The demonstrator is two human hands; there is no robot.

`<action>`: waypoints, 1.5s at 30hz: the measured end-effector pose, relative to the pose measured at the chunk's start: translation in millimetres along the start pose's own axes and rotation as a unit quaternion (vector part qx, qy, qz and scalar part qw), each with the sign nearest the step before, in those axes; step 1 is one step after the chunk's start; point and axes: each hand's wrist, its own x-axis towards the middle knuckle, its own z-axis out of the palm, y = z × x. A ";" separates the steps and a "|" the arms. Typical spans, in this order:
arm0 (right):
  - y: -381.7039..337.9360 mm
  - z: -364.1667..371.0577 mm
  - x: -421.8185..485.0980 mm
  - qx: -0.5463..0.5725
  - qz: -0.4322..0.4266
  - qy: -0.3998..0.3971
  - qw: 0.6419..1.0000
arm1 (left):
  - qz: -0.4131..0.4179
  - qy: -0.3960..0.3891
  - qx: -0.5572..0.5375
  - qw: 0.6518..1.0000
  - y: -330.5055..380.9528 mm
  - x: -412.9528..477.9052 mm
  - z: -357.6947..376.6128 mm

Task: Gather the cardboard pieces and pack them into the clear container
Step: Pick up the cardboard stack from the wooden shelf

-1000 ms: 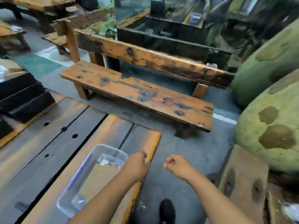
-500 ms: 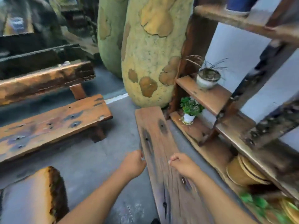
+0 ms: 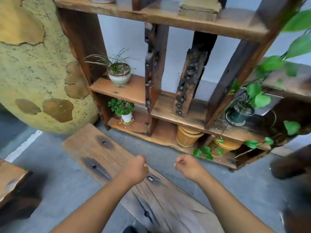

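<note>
My left hand (image 3: 136, 169) and my right hand (image 3: 188, 166) are both held out in front of me as loose fists with nothing in them, above a low wooden bench (image 3: 104, 157). A stack of corrugated cardboard pieces (image 3: 198, 8) lies on the top shelf of a wooden rack, far above my hands. The clear container is out of view.
The wooden shelf rack (image 3: 185, 115) holds a grass plant in a pot (image 3: 119, 74), a small white potted plant (image 3: 125, 111), a dark pot with a trailing vine (image 3: 240, 111) and wooden buckets (image 3: 187, 136). A large yellow-green pillar (image 3: 35, 73) stands left. Grey floor lies between.
My view has swung right, away from the table with the clear container and past the bench, to face the shelf rack. Both hands stay closed in front of me.
</note>
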 end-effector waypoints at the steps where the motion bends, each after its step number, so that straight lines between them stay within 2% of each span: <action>1: -1.0 -4.2 -4.4 -0.001 0.008 0.014 1.000 | 0.020 -0.004 0.008 1.000 4.4 6.4 -2.5; 8: -13.7 -37.5 -14.7 -0.042 0.012 0.077 0.996 | 0.091 0.001 0.089 0.992 46.8 40.2 -24.6; 13: -23.3 -93.6 -9.2 -0.057 -0.017 0.104 0.993 | 0.152 0.048 0.142 0.977 95.3 60.2 -51.6; 20: -58.0 -161.9 11.8 -0.098 -0.077 0.140 0.982 | 0.178 0.117 0.166 0.963 159.5 80.6 -104.4; 27: -120.0 -223.7 28.9 -0.108 -0.110 0.198 0.968 | 0.209 0.175 0.184 0.944 202.6 107.4 -173.9; 37: -254.6 -301.8 39.1 -0.098 -0.158 0.312 0.932 | 0.269 0.264 0.197 0.905 241.3 170.0 -301.8; 45: -309.7 -353.2 80.4 -0.052 -0.121 0.395 0.909 | 0.295 0.306 0.172 0.889 272.6 222.6 -369.9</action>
